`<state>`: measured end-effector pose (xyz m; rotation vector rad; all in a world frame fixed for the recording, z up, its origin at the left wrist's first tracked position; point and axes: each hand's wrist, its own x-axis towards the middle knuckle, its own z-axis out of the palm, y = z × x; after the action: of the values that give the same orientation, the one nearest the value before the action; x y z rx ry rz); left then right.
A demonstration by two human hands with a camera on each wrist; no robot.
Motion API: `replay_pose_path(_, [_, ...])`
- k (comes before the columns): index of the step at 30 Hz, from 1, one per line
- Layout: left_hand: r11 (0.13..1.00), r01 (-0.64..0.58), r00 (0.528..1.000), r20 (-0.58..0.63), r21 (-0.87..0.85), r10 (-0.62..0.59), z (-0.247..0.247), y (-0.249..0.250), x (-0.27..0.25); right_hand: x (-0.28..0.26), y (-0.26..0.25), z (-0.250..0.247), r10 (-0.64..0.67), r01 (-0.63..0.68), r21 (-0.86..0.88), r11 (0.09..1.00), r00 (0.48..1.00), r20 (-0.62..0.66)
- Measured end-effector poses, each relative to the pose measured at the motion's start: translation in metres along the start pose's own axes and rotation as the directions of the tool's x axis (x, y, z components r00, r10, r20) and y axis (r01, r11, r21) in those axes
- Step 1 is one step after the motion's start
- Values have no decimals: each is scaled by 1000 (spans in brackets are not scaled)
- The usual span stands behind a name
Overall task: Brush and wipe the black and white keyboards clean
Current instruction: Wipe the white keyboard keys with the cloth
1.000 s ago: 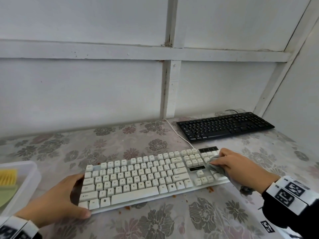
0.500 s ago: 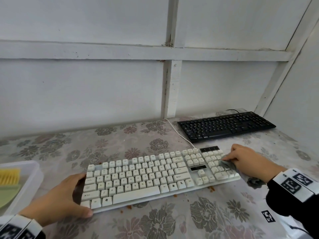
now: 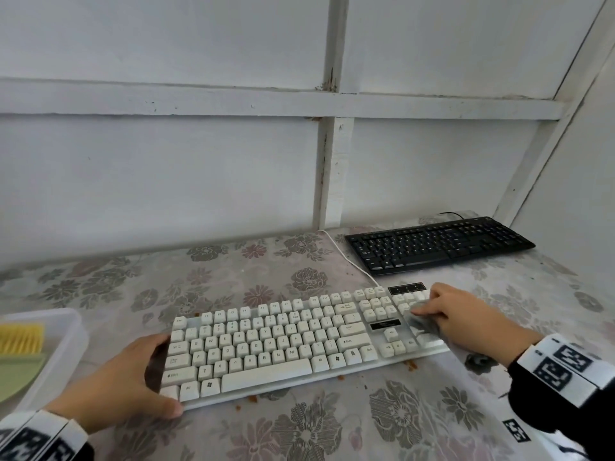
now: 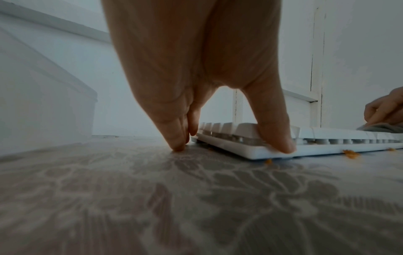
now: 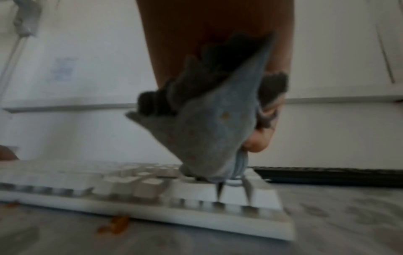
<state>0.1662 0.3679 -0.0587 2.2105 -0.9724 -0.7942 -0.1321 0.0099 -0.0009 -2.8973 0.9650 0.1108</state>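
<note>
Soft grey cloth (image 5: 209, 131), plastic keyboard (image 3: 266, 347)

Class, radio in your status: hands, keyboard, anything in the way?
Left hand steadying white keyboard; right hand pressing grey cloth on its number pad. Black keyboard untouched. Orange crumbs along front edge.
</note>
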Motion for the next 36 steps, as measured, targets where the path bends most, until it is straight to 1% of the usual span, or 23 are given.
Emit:
replay_pose_path(5, [1000, 4, 1000, -1, 1, -4, 0, -1, 0, -1, 31, -1, 48, -49, -15, 999, 999, -21])
replay_pose_path(7, [1000, 5, 1000, 0, 25, -5, 0, -2, 1, 0, 41, 1, 79, -81, -52, 995, 996, -27])
replay_pose_path(10, [999, 20, 1000, -5, 43, -20, -1, -7, 2, -3, 55, 3, 128, -126, -79, 989, 992, 15])
replay_pose_path(12, [999, 18, 1000, -12, 45, -17, -1, -9, 3, -7, 57, -2, 145, -144, -40, 989, 989, 26])
replay_pose_path(14, [999, 17, 1000, -10, 33, -17, -1, -8, 2, -7, 48, -13, 132, -132, 2, 991, 991, -23])
replay_pose_path(17, [999, 22, 1000, -7, 23, -22, 0, -4, 1, 1, 6, -29, 29, -24, 81, 996, 998, -57])
replay_pose_path(20, [999, 34, 999, -21, 20, -33, 1, 5, -2, 3, -64, -35, -165, 167, 242, 956, 986, -27])
replay_pose_path(22, [999, 47, 999, -11, 17, -46, 2, 13, -5, 2, -117, -30, -304, 285, 339, 897, 953, 4])
replay_pose_path(24, [999, 47, 999, -5, -11, -47, 4, 20, -7, 3, -167, -21, -430, 383, 415, 825, 903, 21])
replay_pose_path(27, [997, 76, 997, -9, -19, -77, 3, 21, -6, 10, -226, -4, -566, 507, 392, 768, 823, 45])
replay_pose_path(30, [996, 86, 996, -18, -17, -86, 2, 20, -6, 16, -262, 10, -630, 579, 319, 750, 773, 78])
replay_pose_path(32, [995, 86, 996, -31, 57, -84, 1, 21, -7, 17, -278, 17, -668, 631, 256, 732, 739, 91])
replay_pose_path(34, [988, 102, 994, -37, 115, -98, 0, 19, -7, 18, -286, 24, -686, 664, 188, 724, 722, 92])
replay_pose_path(36, [985, 106, 994, -24, 137, -104, 0, 18, -7, 18, -289, 31, -694, 683, 132, 718, 718, 61])
